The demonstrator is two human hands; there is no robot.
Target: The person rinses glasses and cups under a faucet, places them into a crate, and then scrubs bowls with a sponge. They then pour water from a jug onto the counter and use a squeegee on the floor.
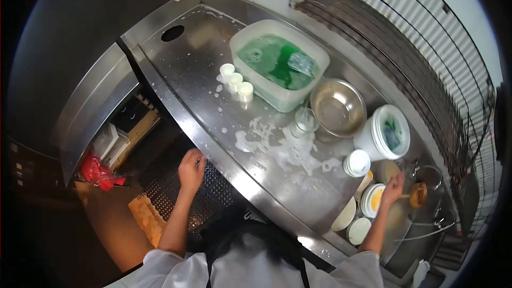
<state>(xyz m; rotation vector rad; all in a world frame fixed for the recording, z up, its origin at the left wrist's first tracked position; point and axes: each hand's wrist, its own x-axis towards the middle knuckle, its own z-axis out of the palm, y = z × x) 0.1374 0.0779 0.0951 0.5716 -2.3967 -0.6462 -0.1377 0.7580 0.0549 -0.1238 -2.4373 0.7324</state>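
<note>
My left hand (pixel 191 172) hangs over the floor in front of the counter's edge, its fingers curled; a small dark spot shows at the fingertips, too small to name. Over the sink at right, my right hand (pixel 393 188) is closed around the pale handle of a tool with a round brown head (pixel 418 195), which points right. Just left of this hand stands a white tub (pixel 373 200) with yellow residue inside. Pale round containers (pixel 359 231) sit nearer my body, and a stack of white lids or tubs (pixel 357 163) is on the sink's far-left edge.
On the wet, soapy steel counter (pixel 314 197) stands a basin (pixel 240 48) of green soapy water. Near it are three small white cups (pixel 234 80), a clear glass (pixel 305 121), a metal bowl (pixel 338 108) and a white bucket (pixel 373 137). A wire rack (pixel 394 48) runs along the wall.
</note>
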